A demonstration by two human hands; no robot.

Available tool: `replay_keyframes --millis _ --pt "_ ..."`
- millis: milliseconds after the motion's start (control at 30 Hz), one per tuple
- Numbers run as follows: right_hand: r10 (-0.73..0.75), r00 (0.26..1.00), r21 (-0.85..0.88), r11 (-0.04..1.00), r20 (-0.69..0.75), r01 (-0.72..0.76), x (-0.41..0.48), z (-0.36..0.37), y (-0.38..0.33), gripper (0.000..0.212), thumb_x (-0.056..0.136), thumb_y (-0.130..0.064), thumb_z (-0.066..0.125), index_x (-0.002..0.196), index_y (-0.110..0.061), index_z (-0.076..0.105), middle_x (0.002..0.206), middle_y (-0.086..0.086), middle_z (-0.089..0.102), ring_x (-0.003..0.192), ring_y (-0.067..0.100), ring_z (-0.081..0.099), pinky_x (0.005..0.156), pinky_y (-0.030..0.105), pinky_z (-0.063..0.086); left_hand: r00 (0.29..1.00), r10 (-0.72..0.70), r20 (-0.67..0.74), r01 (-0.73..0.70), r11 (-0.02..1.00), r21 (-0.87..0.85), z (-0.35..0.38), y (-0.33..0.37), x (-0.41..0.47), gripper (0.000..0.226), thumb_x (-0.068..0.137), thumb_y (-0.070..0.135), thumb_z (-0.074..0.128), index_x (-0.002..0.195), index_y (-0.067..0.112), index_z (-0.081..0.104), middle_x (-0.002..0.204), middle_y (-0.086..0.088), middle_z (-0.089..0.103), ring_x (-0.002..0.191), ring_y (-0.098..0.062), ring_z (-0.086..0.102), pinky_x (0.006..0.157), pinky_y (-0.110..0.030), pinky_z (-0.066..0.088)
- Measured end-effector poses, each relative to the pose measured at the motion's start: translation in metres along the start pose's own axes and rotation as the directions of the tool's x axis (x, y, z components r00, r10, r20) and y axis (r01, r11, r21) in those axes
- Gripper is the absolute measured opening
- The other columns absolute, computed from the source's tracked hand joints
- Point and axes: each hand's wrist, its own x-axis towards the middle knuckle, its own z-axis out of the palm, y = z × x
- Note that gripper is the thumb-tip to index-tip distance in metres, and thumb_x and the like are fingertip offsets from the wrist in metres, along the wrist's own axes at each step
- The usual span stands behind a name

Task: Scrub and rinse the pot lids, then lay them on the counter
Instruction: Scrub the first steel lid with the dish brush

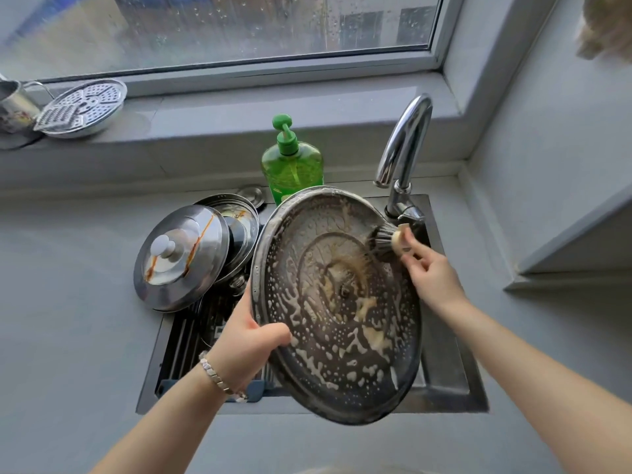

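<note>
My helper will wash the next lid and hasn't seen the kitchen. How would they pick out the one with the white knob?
Find the sink below the window; a pile of steel lids leans at its left rim. The top lid faces knob up. Only it shows a white knob and brown streaks across its dome.

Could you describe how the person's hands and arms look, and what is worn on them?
Both arms are bare, with no sleeves in view and no gloves. The left hand has a bracelet of pale, squarish links at the wrist. The right hand shows no jewellery that I can see.
</note>
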Motion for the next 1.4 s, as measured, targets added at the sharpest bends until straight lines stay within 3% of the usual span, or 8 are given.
replay_keyframes --millis 167,333,467,600,1033,1200,1300,1400 --pt "-0.11 0.966 0.017 0.994 0.232 0.109 -0.042 0.026 -0.003 0.043 0.095 -0.019 0.049 0.134 -0.037 0.044 0.098 0.004 0.069 0.056 0.008 0.049 0.052 0.022 0.041 1.0 0.008 -0.028 -0.008 1.0 -0.006 0.002 -0.002 0.005 0.061 0.048 -0.007 0.05 0.102 0.021 0.052 0.071 0.009 0.068 0.067 -0.003 0.066 0.058 -0.02 0.054" --pt "0.064 0.997 -0.082 0.995 0.049 -0.06 -0.015 0.0 0.018 0.044 0.095 -0.018 0.05 0.135 -0.034 0.046 0.099 -0.009 0.061 0.081 0.008 0.052 0.071 0.015 0.042 0.996 0.082 -0.025 -0.081 0.996 0.04 -0.002 0.004 0.001 0.06 0.051 -0.006 0.051 0.104 0.021 0.051 0.075 0.009 0.069 0.071 -0.002 0.066 0.06 -0.018 0.053" --pt "-0.06 0.958 -0.054 0.995 0.28 0.078 -0.064 0.021 0.013 0.045 0.094 -0.018 0.052 0.127 -0.048 0.041 0.111 -0.008 0.061 0.098 0.015 0.06 0.085 0.031 0.049 0.992 0.116 -0.045 -0.114 0.993 0.043 0.001 0.008 0.008 0.06 0.051 -0.007 0.048 0.102 0.023 0.05 0.071 0.018 0.069 0.069 0.001 0.065 0.06 -0.014 0.051" --pt "0.092 0.992 -0.123 0.989 0.091 -0.08 -0.038 0.004 0.032 0.044 0.093 -0.02 0.053 0.131 -0.041 0.043 0.124 0.002 0.062 0.111 0.021 0.058 0.083 0.027 0.043 0.991 0.125 -0.055 -0.122 0.991 0.064 -0.003 0.009 0.006 0.059 0.052 -0.006 0.049 0.103 0.023 0.05 0.073 0.019 0.069 0.071 0.001 0.065 0.066 -0.018 0.055" --pt "-0.014 0.894 -0.183 0.977 0.448 0.107 -0.094 0.002 0.024 0.048 0.094 -0.025 0.051 0.112 -0.065 0.032 0.123 -0.018 0.058 0.112 0.009 0.058 0.09 0.029 0.049 0.984 0.064 -0.166 -0.076 0.995 -0.065 0.011 0.0 0.016 0.068 0.048 -0.007 0.046 0.107 0.027 0.051 0.088 0.004 0.062 0.066 0.003 0.064 0.06 -0.015 0.053" --pt "0.026 0.924 -0.219 0.974 0.383 0.063 -0.09 -0.017 0.035 0.048 0.094 -0.025 0.051 0.113 -0.066 0.034 0.124 -0.019 0.059 0.114 0.006 0.057 0.086 0.021 0.045 0.977 0.073 -0.2 -0.076 0.997 -0.01 0.02 -0.003 0.022 0.071 0.05 -0.003 0.047 0.115 0.026 0.047 0.092 0.007 0.062 0.072 0.005 0.063 0.074 -0.02 0.054" --pt "0.027 0.861 -0.242 0.964 0.508 0.112 -0.105 -0.009 0.024 0.048 0.095 -0.027 0.049 0.121 -0.064 0.032 0.098 -0.022 0.064 0.075 -0.009 0.059 0.068 0.013 0.044 0.985 0.084 -0.153 -0.08 0.996 0.037 0.031 -0.003 0.021 0.069 0.057 -0.005 0.049 0.116 0.029 0.045 0.096 0.006 0.061 0.078 0.002 0.062 0.078 -0.021 0.054" --pt "0.12 0.95 -0.312 0.95 0.289 -0.026 -0.086 -0.028 0.021 0.053 0.09 -0.032 0.056 0.138 -0.044 0.035 0.076 -0.02 0.052 0.08 0.005 0.061 0.065 0.019 0.039 0.983 0.011 -0.185 -0.01 1.0 0.002 0.04 -0.007 0.023 0.069 0.074 -0.021 0.046 0.126 0.025 0.04 0.097 0.005 0.059 0.081 -0.007 0.06 0.071 -0.025 0.055"
